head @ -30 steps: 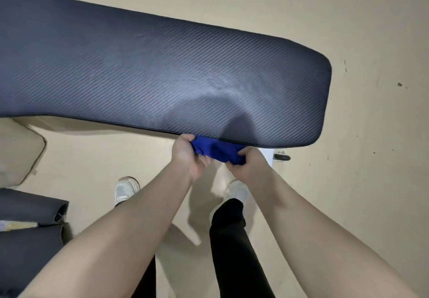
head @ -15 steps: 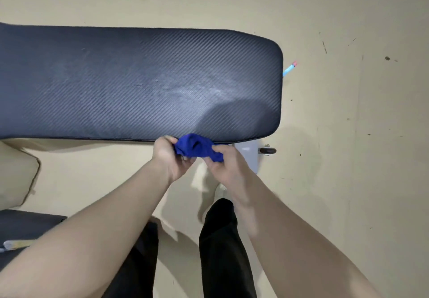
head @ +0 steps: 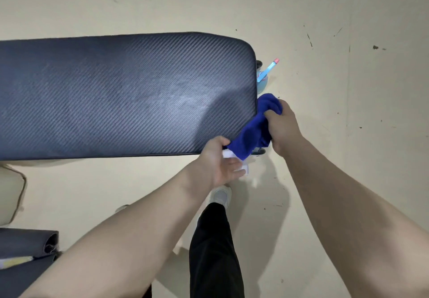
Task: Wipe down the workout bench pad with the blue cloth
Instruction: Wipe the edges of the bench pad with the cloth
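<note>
The dark, carbon-weave bench pad (head: 120, 93) runs from the left edge to the centre of the head view. A blue cloth (head: 254, 130) is stretched past the pad's near right corner. My right hand (head: 282, 128) grips the cloth's upper, bunched end beside the pad's right end. My left hand (head: 219, 162) pinches the cloth's lower end at the pad's front edge. A white part of the bench frame shows under my left fingers.
A light blue spray bottle (head: 267, 72) with a pink tip stands on the beige floor just past the pad's right end. Rolled dark mats (head: 25, 242) lie at the lower left. My black trouser leg (head: 214, 249) and white shoe (head: 221, 195) stand below the hands.
Both hands have carried the cloth from the middle of the pad's front edge to its right corner. The cloth is now stretched out longer between them, with the right hand higher.
</note>
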Demonstrator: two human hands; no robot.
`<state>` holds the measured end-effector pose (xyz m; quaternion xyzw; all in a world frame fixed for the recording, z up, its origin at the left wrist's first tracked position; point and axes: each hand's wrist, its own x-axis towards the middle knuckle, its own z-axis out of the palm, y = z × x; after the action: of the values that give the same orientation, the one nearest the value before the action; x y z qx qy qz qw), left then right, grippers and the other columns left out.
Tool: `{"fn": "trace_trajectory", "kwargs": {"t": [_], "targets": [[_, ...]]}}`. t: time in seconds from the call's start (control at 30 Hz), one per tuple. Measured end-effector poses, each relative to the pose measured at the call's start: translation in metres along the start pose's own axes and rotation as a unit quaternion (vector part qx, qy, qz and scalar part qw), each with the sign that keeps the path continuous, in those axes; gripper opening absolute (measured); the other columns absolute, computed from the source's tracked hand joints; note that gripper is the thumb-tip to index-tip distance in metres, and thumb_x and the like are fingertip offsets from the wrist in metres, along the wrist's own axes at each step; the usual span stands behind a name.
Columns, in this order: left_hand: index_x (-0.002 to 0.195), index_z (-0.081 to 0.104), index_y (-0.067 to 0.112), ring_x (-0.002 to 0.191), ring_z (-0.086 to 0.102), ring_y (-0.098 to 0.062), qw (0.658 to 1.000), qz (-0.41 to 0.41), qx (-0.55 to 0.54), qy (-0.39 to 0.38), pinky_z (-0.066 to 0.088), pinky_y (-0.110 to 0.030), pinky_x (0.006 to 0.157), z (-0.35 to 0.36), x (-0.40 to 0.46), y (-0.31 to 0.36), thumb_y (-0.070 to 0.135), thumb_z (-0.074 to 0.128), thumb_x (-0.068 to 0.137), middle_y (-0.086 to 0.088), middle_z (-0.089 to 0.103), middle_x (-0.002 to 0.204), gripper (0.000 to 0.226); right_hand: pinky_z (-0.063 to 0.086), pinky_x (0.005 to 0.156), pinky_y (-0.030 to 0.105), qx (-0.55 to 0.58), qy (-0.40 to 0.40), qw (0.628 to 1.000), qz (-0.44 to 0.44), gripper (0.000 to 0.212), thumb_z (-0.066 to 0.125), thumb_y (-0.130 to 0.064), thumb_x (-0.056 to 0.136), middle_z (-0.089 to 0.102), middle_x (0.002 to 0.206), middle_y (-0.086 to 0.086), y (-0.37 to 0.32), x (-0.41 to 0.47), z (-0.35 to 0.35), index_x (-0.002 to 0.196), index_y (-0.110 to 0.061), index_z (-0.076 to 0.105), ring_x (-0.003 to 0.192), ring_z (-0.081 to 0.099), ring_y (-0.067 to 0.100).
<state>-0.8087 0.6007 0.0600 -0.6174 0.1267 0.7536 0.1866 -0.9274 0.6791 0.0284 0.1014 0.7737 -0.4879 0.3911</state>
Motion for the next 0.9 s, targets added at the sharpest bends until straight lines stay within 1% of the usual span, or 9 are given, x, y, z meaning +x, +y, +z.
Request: {"fn": "trace_trajectory", "kwargs": {"t": [0.07, 0.13, 0.27, 0.37, 0.47, 0.53, 0.63, 0.73, 0.9], "targets": [[0.076, 0.046, 0.011, 0.078, 0.049, -0.025, 0.995, 0.036, -0.012, 0.093, 0.043, -0.038, 0.077, -0.022, -0.001, 0.001, 0.019, 0.042, 0.089, -0.010, 0.047, 0.080, 0.015, 0.042, 0.070, 0.027, -0.033, 0.007, 0.999, 0.002, 0.029, 0.037, -0.002, 0.078, 0.055, 0.080, -0.006, 0.007, -0.014, 0.001, 0.088, -0.023, 0.054, 0.076, 0.049, 0.015], [0.073, 0.045, 0.014, 0.083, 0.048, -0.022, 0.985, 0.077, -0.026, 0.152, 0.042, -0.033, 0.077, -0.041, 0.000, 0.007, 0.016, 0.043, 0.088, -0.005, 0.045, 0.083, 0.015, 0.043, 0.071, 0.028, -0.044, 0.016, 0.999, 0.018, 0.032, 0.034, 0.000, 0.078, 0.055, 0.077, -0.008, 0.018, -0.034, -0.001, 0.084, -0.025, 0.054, 0.074, 0.049, 0.014], [0.071, 0.043, 0.013, 0.090, 0.049, -0.024, 0.986, 0.083, -0.058, 0.132, 0.039, -0.033, 0.089, -0.053, 0.000, 0.016, 0.011, 0.038, 0.086, -0.005, 0.046, 0.084, 0.015, 0.042, 0.069, 0.033, -0.056, 0.036, 0.996, 0.052, 0.024, 0.032, -0.002, 0.078, 0.051, 0.074, -0.003, 0.027, -0.047, 0.001, 0.080, -0.019, 0.049, 0.072, 0.047, 0.018], [0.075, 0.045, 0.011, 0.103, 0.050, -0.027, 0.987, 0.084, -0.049, 0.124, 0.038, -0.036, 0.096, -0.054, 0.000, 0.013, 0.006, 0.036, 0.085, -0.007, 0.049, 0.096, 0.014, 0.031, 0.051, 0.032, 0.015, 0.053, 0.997, 0.052, 0.029, 0.026, -0.001, 0.067, 0.042, 0.073, 0.011, 0.011, -0.031, 0.016, 0.086, -0.007, 0.047, 0.062, 0.034, 0.024], [0.075, 0.043, 0.011, 0.091, 0.053, -0.025, 0.989, 0.079, -0.054, 0.115, 0.046, -0.039, 0.087, -0.056, 0.000, 0.013, 0.002, 0.033, 0.082, -0.007, 0.047, 0.090, 0.015, 0.027, 0.042, 0.018, 0.047, 0.075, 0.992, 0.086, 0.033, 0.022, 0.002, 0.067, 0.035, 0.069, 0.006, -0.004, -0.027, 0.025, 0.076, -0.014, 0.048, 0.058, 0.023, 0.018], [0.075, 0.043, 0.008, 0.083, 0.054, -0.025, 0.992, 0.061, -0.055, 0.097, 0.051, -0.039, 0.077, -0.055, -0.006, 0.011, -0.001, 0.030, 0.082, -0.009, 0.046, 0.087, 0.017, 0.020, 0.044, 0.017, 0.041, 0.063, 0.993, 0.091, 0.020, 0.023, 0.004, 0.065, 0.024, 0.064, 0.005, -0.009, -0.040, 0.018, 0.064, -0.014, 0.032, 0.056, 0.018, 0.019], [0.076, 0.043, 0.007, 0.087, 0.058, -0.028, 0.997, 0.026, -0.024, 0.065, 0.051, -0.040, 0.078, -0.056, -0.021, 0.009, 0.003, 0.029, 0.088, -0.013, 0.053, 0.094, 0.019, 0.022, 0.051, 0.023, 0.032, 0.028, 0.993, 0.106, 0.020, 0.027, 0.004, 0.062, 0.035, 0.054, 0.005, -0.023, -0.067, 0.003, 0.065, -0.009, 0.041, 0.055, 0.028, 0.023], [0.085, 0.045, 0.010, 0.076, 0.059, -0.022, 0.998, 0.024, 0.017, 0.057, 0.051, -0.035, 0.066, -0.063, -0.044, 0.010, 0.013, 0.034, 0.094, -0.012, 0.060, 0.097, 0.015, 0.034, 0.052, 0.020, 0.115, -0.051, 0.985, 0.117, 0.035, 0.037, -0.002, 0.066, 0.054, 0.066, 0.004, -0.049, -0.094, 0.016, 0.091, -0.014, 0.058, 0.059, 0.048, 0.022], [0.099, 0.058, 0.019, 0.073, 0.063, -0.010, 0.980, 0.184, -0.076, -0.010, 0.045, -0.024, 0.071, -0.094, -0.106, 0.025, 0.049, 0.025, 0.098, 0.003, 0.068, 0.083, 0.045, 0.050, 0.074, 0.030, 0.270, -0.230, 0.922, 0.156, 0.029, 0.035, -0.016, 0.093, 0.073, 0.082, 0.008, -0.094, -0.146, 0.085, 0.098, -0.004, 0.061, 0.078, 0.068, 0.020]]}}
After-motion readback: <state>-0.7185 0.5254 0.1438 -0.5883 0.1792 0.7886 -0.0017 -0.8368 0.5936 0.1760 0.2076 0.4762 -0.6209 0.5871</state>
